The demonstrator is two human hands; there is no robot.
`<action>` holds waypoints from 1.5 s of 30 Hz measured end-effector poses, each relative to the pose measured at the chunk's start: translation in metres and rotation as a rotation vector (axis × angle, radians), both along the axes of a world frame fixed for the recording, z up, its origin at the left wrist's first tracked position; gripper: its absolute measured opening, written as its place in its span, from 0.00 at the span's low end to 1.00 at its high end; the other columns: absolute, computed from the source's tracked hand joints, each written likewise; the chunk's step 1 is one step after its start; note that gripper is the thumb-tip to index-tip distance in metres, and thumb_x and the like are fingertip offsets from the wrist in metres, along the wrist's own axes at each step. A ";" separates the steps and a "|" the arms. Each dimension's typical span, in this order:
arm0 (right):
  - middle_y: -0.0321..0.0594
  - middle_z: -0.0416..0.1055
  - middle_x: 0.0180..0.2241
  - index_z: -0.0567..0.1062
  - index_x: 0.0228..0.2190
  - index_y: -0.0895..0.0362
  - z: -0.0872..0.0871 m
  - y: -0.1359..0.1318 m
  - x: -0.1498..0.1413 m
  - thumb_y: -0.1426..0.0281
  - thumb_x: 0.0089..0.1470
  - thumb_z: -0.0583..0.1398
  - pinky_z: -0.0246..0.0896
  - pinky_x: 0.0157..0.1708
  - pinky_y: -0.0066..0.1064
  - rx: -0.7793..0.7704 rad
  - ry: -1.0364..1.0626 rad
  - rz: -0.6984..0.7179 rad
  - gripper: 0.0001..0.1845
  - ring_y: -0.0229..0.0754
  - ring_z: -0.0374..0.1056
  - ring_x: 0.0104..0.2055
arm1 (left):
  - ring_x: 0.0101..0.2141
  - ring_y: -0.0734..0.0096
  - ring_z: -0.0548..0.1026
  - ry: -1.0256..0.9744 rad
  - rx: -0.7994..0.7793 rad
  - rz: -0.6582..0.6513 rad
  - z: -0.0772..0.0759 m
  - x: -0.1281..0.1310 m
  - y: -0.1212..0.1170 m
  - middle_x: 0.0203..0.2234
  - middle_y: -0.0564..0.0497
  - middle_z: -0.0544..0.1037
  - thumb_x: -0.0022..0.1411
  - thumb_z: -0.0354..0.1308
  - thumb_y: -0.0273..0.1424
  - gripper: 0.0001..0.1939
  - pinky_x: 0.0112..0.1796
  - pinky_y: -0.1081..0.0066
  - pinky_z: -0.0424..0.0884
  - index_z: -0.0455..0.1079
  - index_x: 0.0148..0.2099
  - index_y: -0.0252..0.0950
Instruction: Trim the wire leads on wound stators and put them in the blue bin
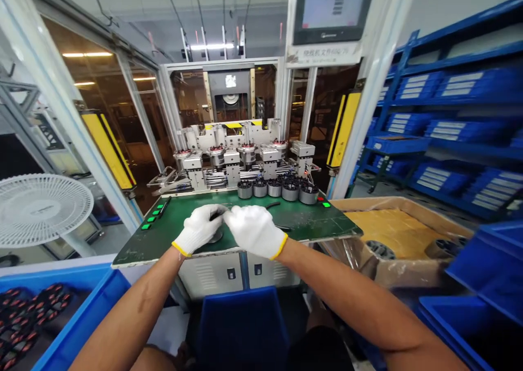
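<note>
My left hand (199,230), in a white knit glove with a yellow cuff, is over the front of the green worktop (151,243). Its fingers are curled in around something dark and small. My right hand (257,232), gloved the same way, meets it with bent fingers pressed together at the left fingertips. What they pinch is mostly hidden. Below the left fingers a round grey part (216,237) shows on the worktop, partly covered. Behind my hands stands a row of several grey motor stators (290,190) with black tops. A dark curved strip (273,204) lies nearby.
A winding machine (231,158) spans the worktop's back, between yellow light-curtain posts (109,150). Blue bin (98,305) with wound stators is at left, near a white fan (44,210). A cardboard box (392,224) stands right, a blue crate (244,327) below.
</note>
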State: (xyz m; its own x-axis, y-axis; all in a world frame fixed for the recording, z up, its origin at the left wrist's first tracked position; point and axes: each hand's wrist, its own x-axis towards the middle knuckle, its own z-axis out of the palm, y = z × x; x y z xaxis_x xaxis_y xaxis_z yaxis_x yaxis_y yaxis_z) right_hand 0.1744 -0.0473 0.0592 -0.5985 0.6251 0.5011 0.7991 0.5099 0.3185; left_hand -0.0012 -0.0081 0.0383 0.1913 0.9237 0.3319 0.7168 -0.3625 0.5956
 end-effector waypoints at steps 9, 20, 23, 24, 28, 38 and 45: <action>0.47 0.73 0.36 0.73 0.35 0.59 0.007 0.050 -0.010 0.68 0.56 0.51 0.60 0.32 0.36 -0.272 0.337 -0.083 0.13 0.50 0.70 0.37 | 0.29 0.66 0.75 0.005 -0.010 -0.056 0.003 0.000 0.000 0.28 0.51 0.78 0.57 0.51 0.36 0.12 0.32 0.68 0.69 0.72 0.37 0.35; 0.42 0.75 0.35 0.76 0.35 0.58 0.009 0.045 -0.002 0.65 0.58 0.48 0.57 0.36 0.28 -0.459 0.511 0.117 0.19 0.41 0.68 0.38 | 0.36 0.64 0.75 -0.004 0.051 0.044 -0.002 0.007 -0.002 0.34 0.52 0.80 0.55 0.52 0.35 0.13 0.39 0.67 0.70 0.74 0.39 0.39; 0.49 0.74 0.35 0.77 0.33 0.60 0.005 0.054 -0.001 0.67 0.55 0.49 0.59 0.37 0.33 -0.486 0.535 -0.096 0.18 0.47 0.69 0.40 | 0.39 0.64 0.75 -0.017 0.085 0.046 -0.003 0.009 -0.003 0.36 0.53 0.80 0.56 0.53 0.36 0.11 0.41 0.68 0.69 0.74 0.38 0.40; 0.51 0.74 0.34 0.77 0.30 0.61 -0.002 0.052 -0.001 0.67 0.53 0.52 0.59 0.36 0.33 -0.518 0.516 -0.108 0.16 0.48 0.69 0.39 | 0.39 0.65 0.75 -0.026 0.097 0.043 -0.003 0.009 -0.003 0.37 0.53 0.80 0.56 0.54 0.36 0.11 0.42 0.68 0.69 0.75 0.37 0.40; 0.40 0.71 0.20 0.74 0.21 0.59 -0.022 0.034 -0.002 0.69 0.46 0.56 0.57 0.24 0.26 -0.821 0.572 0.085 0.09 0.38 0.66 0.24 | 0.38 0.66 0.76 -0.028 0.127 0.044 -0.007 0.011 -0.003 0.35 0.54 0.80 0.56 0.53 0.34 0.10 0.40 0.70 0.69 0.75 0.37 0.41; 0.28 0.58 0.13 0.69 0.24 0.60 -0.007 0.074 0.017 0.66 0.44 0.57 0.37 0.10 0.21 -1.168 1.752 0.222 0.08 0.27 0.47 0.11 | 0.45 0.63 0.72 0.182 0.163 -0.010 0.017 -0.008 -0.023 0.44 0.52 0.76 0.56 0.55 0.39 0.16 0.47 0.68 0.66 0.72 0.45 0.43; 0.29 0.59 0.16 0.68 0.27 0.60 -0.024 0.098 0.015 0.66 0.48 0.58 0.38 0.10 0.18 -1.139 1.814 0.159 0.09 0.26 0.48 0.13 | 0.45 0.56 0.71 0.641 0.178 -0.150 0.025 -0.026 -0.021 0.43 0.46 0.76 0.49 0.62 0.33 0.21 0.48 0.63 0.62 0.72 0.48 0.45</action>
